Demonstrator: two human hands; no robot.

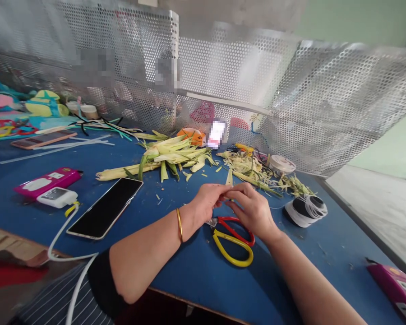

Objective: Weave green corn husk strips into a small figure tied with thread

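My left hand [208,201] and my right hand [252,208] meet over the blue table [189,271], fingers pinched together on a thin pale leaf strip [229,179] that sticks up between them. Both hands are closed on it. Scissors with one red and one yellow handle [232,240] lie flat just under my wrists, untouched. A gold bangle [179,225] sits on my left wrist.
A pile of pale green palm leaves [169,155] and leaf scraps [253,169] lie beyond my hands. A spool of white thread [306,210] sits right. A black phone [104,206], a white power bank [57,197] with cable and a pink case [47,179] lie left. A perforated metal screen [223,81] backs the table.
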